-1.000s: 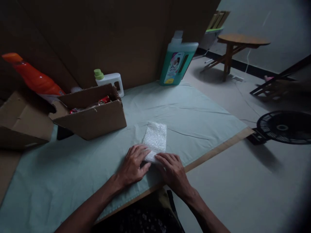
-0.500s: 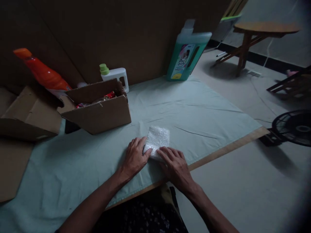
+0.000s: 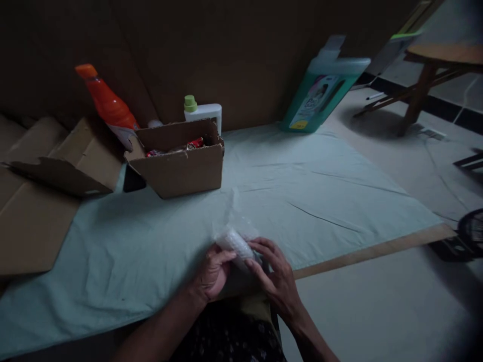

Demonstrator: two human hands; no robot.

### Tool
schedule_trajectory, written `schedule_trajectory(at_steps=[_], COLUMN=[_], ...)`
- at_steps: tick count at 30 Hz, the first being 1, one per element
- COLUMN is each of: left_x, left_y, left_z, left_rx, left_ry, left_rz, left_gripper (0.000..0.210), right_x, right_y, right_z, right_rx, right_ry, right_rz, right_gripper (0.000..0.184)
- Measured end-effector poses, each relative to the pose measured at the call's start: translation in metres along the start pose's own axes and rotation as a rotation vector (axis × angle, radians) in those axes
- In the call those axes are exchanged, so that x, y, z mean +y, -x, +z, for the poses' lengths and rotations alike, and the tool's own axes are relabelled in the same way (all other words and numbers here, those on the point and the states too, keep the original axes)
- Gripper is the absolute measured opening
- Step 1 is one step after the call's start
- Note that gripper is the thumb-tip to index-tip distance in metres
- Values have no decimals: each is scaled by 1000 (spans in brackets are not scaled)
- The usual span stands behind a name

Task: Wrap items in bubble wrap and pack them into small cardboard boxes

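Observation:
A roll of bubble wrap (image 3: 237,246) is held between my two hands, just over the near edge of the cloth-covered table (image 3: 287,176). My left hand (image 3: 216,271) is closed on its left end, thumb on top. On the right side, my right hand (image 3: 274,269) grips it between thumb and fingers. A loose, see-through part of the wrap spreads out beyond the roll. Whether anything lies inside the roll cannot be made out.
An open cardboard box (image 3: 184,173) with red-wrapped items stands beyond my left hand. Behind it are an orange bottle (image 3: 111,105) and a white jug (image 3: 206,111). More cardboard (image 3: 41,216) lies at left. A green detergent jug (image 3: 320,95) stands at the back; a fan (image 3: 471,234) is at right.
The bubble wrap has been lifted off the cloth and tilted, its loose end now raised. My left hand has turned palm inward around it. The view has shifted left.

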State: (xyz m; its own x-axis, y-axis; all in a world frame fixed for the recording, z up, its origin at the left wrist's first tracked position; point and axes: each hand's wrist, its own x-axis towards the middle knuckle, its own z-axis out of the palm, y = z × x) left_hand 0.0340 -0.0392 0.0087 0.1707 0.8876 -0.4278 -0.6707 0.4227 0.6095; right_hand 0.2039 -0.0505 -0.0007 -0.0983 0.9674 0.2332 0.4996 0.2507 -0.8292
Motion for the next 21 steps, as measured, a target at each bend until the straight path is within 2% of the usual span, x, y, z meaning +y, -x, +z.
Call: schedule_trajectory(at_steps=[2,3,4,6,8,9,12,14,17,21], left_x=[2,3,4,5,4,3,1,3,10,19], left_y=[5,8,11,16,18,18,14,14,17,18], left_z=[-5,-7,-8,-10,-11,-12,-18,-22,-24,-24], left_rx=[17,15,1,-45,-54,-27,126,174,194,247], left_ry=[-15,-26,-38,-62,-96,-117,-198,-289,-446,-595], left_rz=[16,18,14,10,67,112,230,270,349,439], left_gripper=[41,40,41,43,43,42,40,40,39,31], right_x=[2,3,3,0,-7,-10,-16,-15,-11,-19], right_y=[-5,-9,-12,-17,-16,-14,-3,2,4,2], right_z=[-10,-15,-18,-15,2,14,51,67,76,78], right_rx=[104,114,89,-58,-210,-246,-197,-155,-137,-135], right_ry=[0,-32,-84,-206,-267,-260,-159,-114,-69,-34], right_rz=[-8,12,34,64,77,65,-15,-55,-68,-61], right_gripper=[37,41,43,46,47,47,45,42,42,53])
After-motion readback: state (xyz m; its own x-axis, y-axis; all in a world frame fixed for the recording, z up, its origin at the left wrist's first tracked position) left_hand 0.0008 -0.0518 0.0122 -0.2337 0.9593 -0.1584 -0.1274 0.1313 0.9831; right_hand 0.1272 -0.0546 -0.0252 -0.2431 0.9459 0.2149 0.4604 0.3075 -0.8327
